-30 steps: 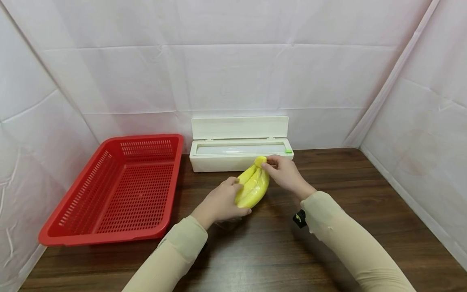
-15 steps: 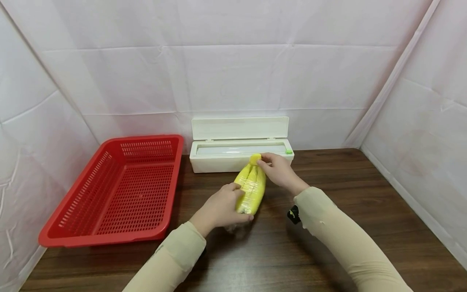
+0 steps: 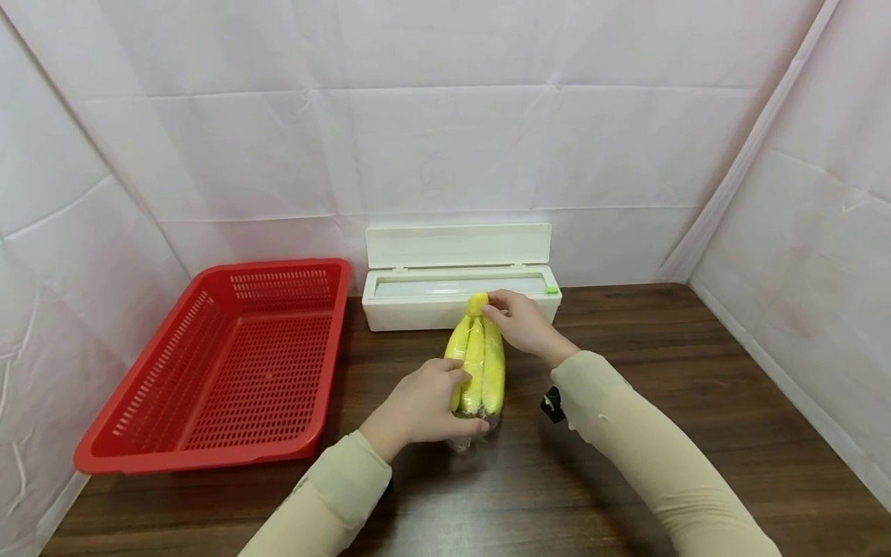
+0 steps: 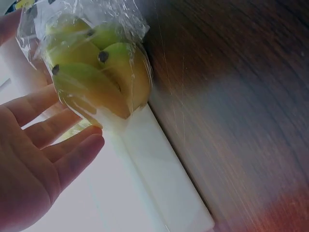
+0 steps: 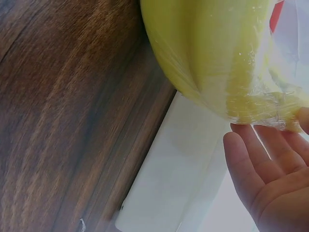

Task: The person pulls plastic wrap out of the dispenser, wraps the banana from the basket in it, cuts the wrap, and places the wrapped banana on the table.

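A bunch of yellow bananas (image 3: 473,363), wrapped in clear cling film, stands between my hands with its stem end away from me. My right hand (image 3: 518,319) pinches the stem end between thumb and fingers. On the lower left side, my left hand (image 3: 426,402) rests against the bunch, its fingers (image 4: 72,159) nearly straight and its thumb by the tips. Loose film (image 4: 130,19) bunches around the dark, greenish banana tips in the left wrist view. Film creases (image 5: 270,111) gather near the stem in the right wrist view.
Behind the bunch, a white cling film dispenser box (image 3: 407,313) has its lid (image 3: 459,245) raised against the white cloth wall (image 3: 445,147). A red perforated basket (image 3: 313,418) stands at the left on the dark wooden table (image 3: 696,402).
The bunch has turned from slanting to nearly straight, its stem end swinging left. My right hand has moved left with the stem, while the left hand has shifted slightly toward me.
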A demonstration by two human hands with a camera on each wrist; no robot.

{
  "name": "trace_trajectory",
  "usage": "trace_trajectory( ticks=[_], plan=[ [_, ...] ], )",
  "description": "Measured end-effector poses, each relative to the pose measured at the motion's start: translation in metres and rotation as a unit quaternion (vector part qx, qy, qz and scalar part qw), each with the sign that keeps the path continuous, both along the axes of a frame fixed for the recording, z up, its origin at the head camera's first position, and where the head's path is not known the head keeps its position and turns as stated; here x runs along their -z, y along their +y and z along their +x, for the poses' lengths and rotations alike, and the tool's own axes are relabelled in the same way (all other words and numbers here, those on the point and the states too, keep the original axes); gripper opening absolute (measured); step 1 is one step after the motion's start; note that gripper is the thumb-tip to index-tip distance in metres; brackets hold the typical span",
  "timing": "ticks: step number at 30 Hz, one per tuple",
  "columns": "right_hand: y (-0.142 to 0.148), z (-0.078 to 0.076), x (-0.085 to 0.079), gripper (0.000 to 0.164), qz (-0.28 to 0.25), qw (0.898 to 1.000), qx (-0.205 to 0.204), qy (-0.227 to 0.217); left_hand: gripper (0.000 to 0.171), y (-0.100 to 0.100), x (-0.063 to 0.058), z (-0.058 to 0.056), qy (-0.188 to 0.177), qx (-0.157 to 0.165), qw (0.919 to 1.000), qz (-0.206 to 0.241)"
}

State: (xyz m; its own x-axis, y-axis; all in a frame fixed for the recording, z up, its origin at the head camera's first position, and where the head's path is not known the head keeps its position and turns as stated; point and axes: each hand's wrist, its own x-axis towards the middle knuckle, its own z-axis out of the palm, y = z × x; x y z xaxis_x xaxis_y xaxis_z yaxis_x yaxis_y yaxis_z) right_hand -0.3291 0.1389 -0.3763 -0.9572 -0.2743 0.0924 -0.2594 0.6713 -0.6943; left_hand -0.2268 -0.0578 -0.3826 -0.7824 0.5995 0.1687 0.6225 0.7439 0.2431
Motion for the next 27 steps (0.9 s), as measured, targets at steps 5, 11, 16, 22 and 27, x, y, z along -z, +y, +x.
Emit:
trace_trajectory(
  ticks=[5, 11, 16, 22, 27],
  plan=[
    [-0.002, -0.001, -0.001, 0.044, -0.002, 1.0, -0.002, -0.005, 0.061, -0.001, 0.0, 0.001, 0.003, 0.006, 1.0, -0.003],
    [-0.003, -0.003, -0.001, 0.043, -0.001, 1.0, 0.002, -0.016, 0.053, -0.002, 0.002, 0.002, -0.006, 0.005, 0.9999, 0.015],
    [-0.004, -0.005, 0.001, 0.044, -0.001, 1.0, 0.005, -0.023, 0.056, -0.002, 0.005, 0.002, -0.013, 0.009, 0.9996, 0.022],
    [-0.005, -0.009, 0.002, 0.044, 0.004, 1.0, 0.005, -0.022, 0.059, -0.005, 0.006, 0.003, -0.021, 0.023, 0.999, 0.032],
    [-0.004, -0.013, 0.004, 0.044, 0.005, 1.0, 0.006, -0.023, 0.07, -0.008, 0.008, 0.005, -0.012, 0.047, 0.9986, 0.023]
  ],
)
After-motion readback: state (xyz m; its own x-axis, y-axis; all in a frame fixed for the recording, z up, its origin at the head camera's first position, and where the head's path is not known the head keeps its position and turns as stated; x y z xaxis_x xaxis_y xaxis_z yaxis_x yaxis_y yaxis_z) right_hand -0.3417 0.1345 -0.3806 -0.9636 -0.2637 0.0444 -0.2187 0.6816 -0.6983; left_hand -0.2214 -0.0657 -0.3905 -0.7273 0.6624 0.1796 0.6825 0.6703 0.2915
